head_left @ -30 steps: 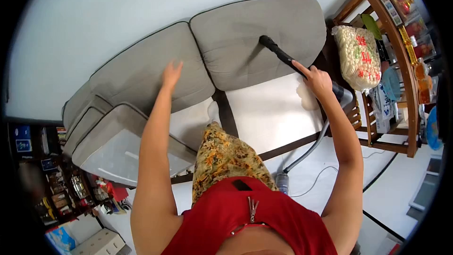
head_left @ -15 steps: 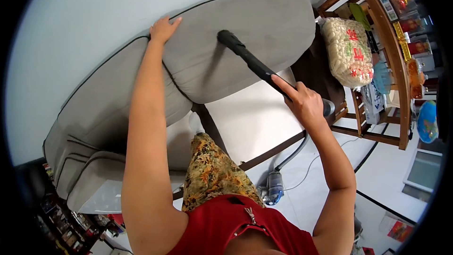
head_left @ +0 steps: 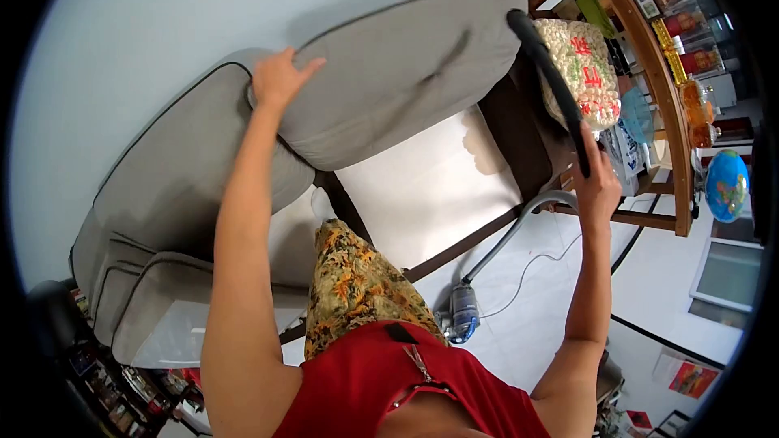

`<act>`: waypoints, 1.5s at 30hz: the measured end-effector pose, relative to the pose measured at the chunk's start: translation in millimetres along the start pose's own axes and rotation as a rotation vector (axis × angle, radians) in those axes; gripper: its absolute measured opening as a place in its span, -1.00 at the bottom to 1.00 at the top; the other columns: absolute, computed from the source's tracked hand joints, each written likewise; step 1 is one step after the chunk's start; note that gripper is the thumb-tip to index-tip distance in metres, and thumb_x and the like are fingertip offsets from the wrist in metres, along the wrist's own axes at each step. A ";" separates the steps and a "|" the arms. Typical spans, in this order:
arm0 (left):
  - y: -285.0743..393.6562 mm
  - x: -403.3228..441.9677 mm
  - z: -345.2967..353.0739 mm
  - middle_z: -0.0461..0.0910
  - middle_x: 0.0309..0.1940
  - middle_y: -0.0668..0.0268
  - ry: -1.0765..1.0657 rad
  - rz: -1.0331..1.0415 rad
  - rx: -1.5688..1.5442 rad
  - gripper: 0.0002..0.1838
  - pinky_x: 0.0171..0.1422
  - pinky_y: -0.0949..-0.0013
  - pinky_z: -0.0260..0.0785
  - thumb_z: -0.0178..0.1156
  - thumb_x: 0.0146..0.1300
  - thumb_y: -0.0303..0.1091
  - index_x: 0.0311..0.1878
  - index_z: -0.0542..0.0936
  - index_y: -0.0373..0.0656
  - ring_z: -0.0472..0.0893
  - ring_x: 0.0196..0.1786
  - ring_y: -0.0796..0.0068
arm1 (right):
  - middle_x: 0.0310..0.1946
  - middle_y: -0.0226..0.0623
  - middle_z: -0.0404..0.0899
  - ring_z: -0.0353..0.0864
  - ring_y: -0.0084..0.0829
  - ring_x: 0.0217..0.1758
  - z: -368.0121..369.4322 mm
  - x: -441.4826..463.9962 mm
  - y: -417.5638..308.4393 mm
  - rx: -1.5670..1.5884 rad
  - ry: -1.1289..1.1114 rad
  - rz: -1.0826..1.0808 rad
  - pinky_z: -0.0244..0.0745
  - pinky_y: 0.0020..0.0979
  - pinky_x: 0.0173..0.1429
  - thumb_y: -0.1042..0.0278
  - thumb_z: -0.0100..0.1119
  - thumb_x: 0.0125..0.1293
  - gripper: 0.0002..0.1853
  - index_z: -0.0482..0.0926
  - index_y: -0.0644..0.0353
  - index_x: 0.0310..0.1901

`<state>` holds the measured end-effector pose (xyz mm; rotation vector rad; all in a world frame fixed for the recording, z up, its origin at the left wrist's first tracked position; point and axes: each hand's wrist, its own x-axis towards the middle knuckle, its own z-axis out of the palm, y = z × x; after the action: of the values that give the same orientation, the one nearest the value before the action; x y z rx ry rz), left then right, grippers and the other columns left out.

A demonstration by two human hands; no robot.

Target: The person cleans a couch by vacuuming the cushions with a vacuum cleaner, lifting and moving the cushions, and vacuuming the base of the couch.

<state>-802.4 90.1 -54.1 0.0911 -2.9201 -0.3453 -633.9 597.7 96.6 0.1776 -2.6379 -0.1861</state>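
My left hand grips the top corner of a grey back cushion, its thumb on the front and its other fingers at the edge. The cushion leans a little away from the wall. In my right hand is the black handle of a vacuum cleaner wand. The wand points up and left, its tip near the cushion's far right corner, over a bag of pale snacks; I cannot tell whether it touches the cushion. From the handle a grey hose runs down to the vacuum body on the floor.
The pale seat bears a light brown stain. A packed snack bag stands by a wooden shelf at the right, with jars and a globe. Another grey cushion lies left. A thin cord crosses the floor.
My right hand has swung the wand right, off the middle of the cushion. My left hand has moved slightly down and left, and the cushion's top stands farther from the wall.
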 end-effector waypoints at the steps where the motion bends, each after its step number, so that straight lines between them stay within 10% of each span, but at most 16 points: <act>1: 11.0 -19.9 -1.6 0.68 -0.28 -0.02 0.018 0.025 0.078 -0.17 -0.02 0.00 0.42 0.17 0.10 0.52 -0.10 0.64 -0.20 0.64 -0.10 -0.03 | -0.42 -0.32 0.59 0.64 -0.29 -0.44 -12.2 1.3 -2.4 0.040 0.046 0.025 0.57 -0.25 -0.34 0.42 0.39 0.21 -0.25 0.41 -0.40 0.42; 5: 37.8 -95.3 17.7 0.56 -0.53 0.29 0.252 0.162 0.049 -0.45 -0.25 0.13 0.31 0.33 0.09 0.30 -0.42 0.52 -0.06 0.57 -0.37 0.19 | -0.40 -0.33 0.61 0.64 -0.29 -0.44 -40.4 -6.5 0.2 0.043 0.004 0.044 0.58 -0.24 -0.32 0.42 0.41 0.19 -0.24 0.42 -0.40 0.42; 15: 35.9 -98.1 28.0 0.51 -0.47 0.36 0.481 0.150 0.123 -0.59 -0.17 0.14 0.28 0.35 0.16 0.08 -0.46 0.47 -0.03 0.52 -0.27 0.23 | -0.38 -0.20 0.65 0.65 -0.20 -0.44 -53.8 69.3 -61.7 0.411 -0.149 -0.218 0.55 -0.18 -0.31 0.34 0.40 0.20 -0.29 0.44 -0.43 0.39; 22: 1.2 -72.1 23.3 0.53 -0.16 0.30 0.334 0.130 0.042 -0.69 0.12 0.08 0.32 0.28 0.28 -0.04 -0.12 0.52 -0.05 0.50 -0.02 0.20 | -0.56 -0.24 0.48 0.59 -0.15 -0.56 -32.9 58.9 -102.2 0.315 -0.243 -0.375 0.56 -0.14 -0.40 0.32 0.40 0.14 -0.19 0.36 -0.60 0.41; 30: -18.5 -79.4 7.9 0.50 0.13 0.23 0.098 0.049 0.076 -0.59 0.41 0.09 0.24 0.26 0.31 -0.28 0.20 0.47 -0.09 0.44 0.26 0.14 | -0.50 -0.19 0.61 0.70 -0.18 -0.45 6.8 43.0 17.6 -0.061 -0.207 -0.190 0.61 -0.10 -0.36 0.24 0.34 0.21 -0.18 0.24 -0.67 0.46; 45: -53.0 -56.9 6.8 0.46 0.28 0.15 0.015 -0.037 0.096 -0.54 0.45 0.02 0.23 0.20 0.35 -0.24 0.29 0.46 -0.08 0.42 0.34 0.03 | -0.46 -0.23 0.46 0.58 -0.30 -0.55 33.0 -0.2 -82.1 0.219 -0.173 -0.664 0.57 -0.26 -0.45 0.40 0.03 0.38 -0.21 0.11 -0.70 0.52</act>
<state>-746.2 44.9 -83.9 0.1616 -2.9225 -0.2087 -641.9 520.4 54.3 1.1560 -2.6642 -0.1306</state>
